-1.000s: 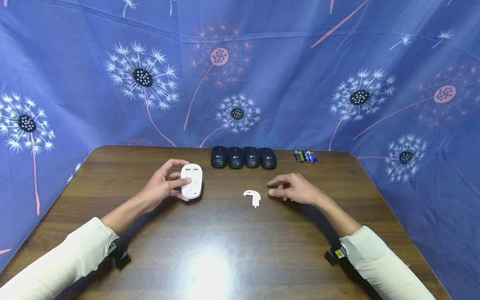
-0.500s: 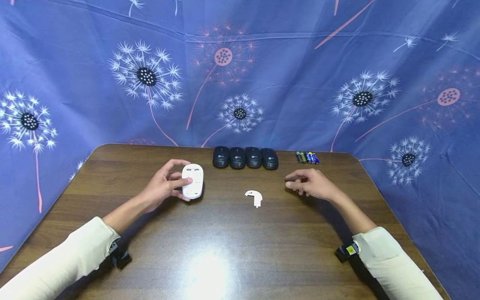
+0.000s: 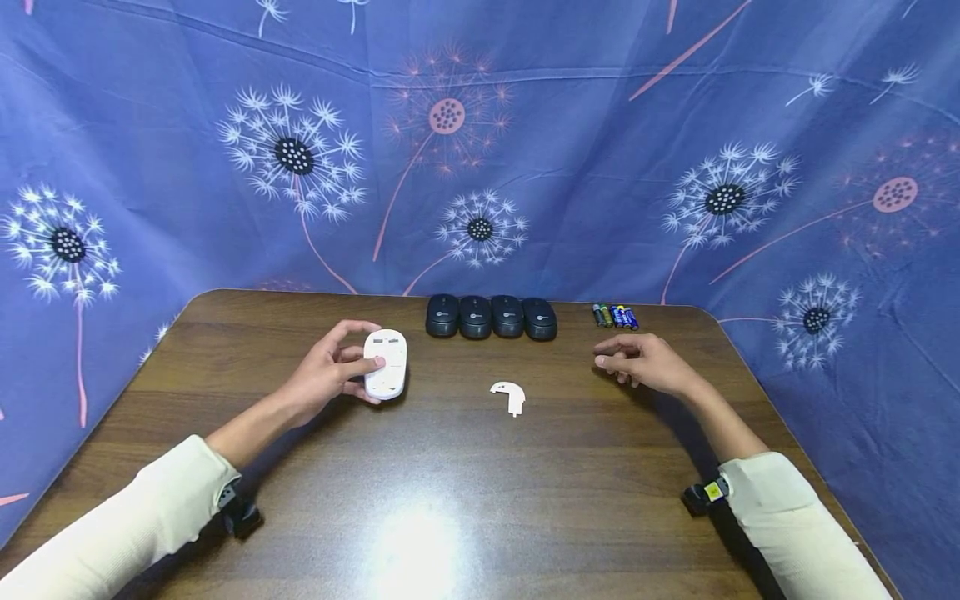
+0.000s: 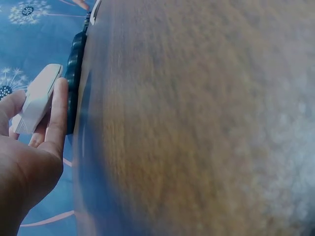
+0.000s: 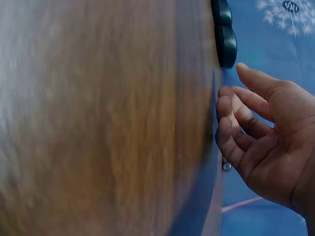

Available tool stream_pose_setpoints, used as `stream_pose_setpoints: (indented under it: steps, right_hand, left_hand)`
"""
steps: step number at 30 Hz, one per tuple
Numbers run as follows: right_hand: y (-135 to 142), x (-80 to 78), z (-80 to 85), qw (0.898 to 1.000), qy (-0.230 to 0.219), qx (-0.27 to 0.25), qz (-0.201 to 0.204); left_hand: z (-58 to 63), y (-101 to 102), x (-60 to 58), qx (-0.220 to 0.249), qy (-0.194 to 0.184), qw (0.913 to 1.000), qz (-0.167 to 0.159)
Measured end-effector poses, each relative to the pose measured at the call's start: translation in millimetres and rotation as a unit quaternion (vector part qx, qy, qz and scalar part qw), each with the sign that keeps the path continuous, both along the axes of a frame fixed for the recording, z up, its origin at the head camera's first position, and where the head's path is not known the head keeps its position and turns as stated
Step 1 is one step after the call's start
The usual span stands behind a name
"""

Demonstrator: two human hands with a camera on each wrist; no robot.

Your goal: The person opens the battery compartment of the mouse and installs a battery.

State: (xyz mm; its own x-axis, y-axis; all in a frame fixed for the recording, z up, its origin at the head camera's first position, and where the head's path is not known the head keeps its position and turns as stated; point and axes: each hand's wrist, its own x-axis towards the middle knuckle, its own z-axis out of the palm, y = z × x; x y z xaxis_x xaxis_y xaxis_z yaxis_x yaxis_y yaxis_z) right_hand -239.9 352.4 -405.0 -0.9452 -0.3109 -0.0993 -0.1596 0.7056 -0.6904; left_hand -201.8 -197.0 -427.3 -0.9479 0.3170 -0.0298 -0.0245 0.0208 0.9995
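My left hand [image 3: 324,372] grips a white computer mouse [image 3: 386,382], its underside facing up with a cover off and battery slots showing at the far end. The thumb lies across that underside, and the left wrist view shows fingers round the mouse's [image 4: 43,93] edges. A loose white battery cover [image 3: 513,395], curved like a hook, lies on the table to the right of the mouse. My right hand [image 3: 647,363] hovers over the table with loosely bent fingers and holds nothing. Just beyond it lie several small batteries [image 3: 615,316] in a row, some green, some blue.
Several black mice [image 3: 475,317] stand side by side along the back of the wooden table [image 3: 480,500]. Right behind the table's far edge hangs a blue curtain [image 3: 570,167] with dandelion prints. A bright glare spot shows on the near tabletop.
My right hand has moved right and slightly away from me, from beside the loose cover to near the batteries. My left hand keeps holding the white mouse in place.
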Motion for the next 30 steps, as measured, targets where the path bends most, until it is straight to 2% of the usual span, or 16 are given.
stream_pose_setpoints:
  steps: [12,22,30]
  right_hand:
    - [30.4,-11.4,-0.3,0.998,0.027,0.018,-0.052]
    - [49.7,-27.1,-0.5,0.988,0.101,0.064,-0.100]
    - [58.8,-40.8,-7.9,0.987,0.102,0.071,-0.103]
  left_hand:
    - [1.4,-1.8,-0.9,-0.001,-0.002,1.0000,-0.002]
    - [2.7,-1.4,-1.4,-0.003,0.001,1.0000,0.002]
    - [2.5,-0.9,-1.9,-0.004,0.001,1.0000,0.006]
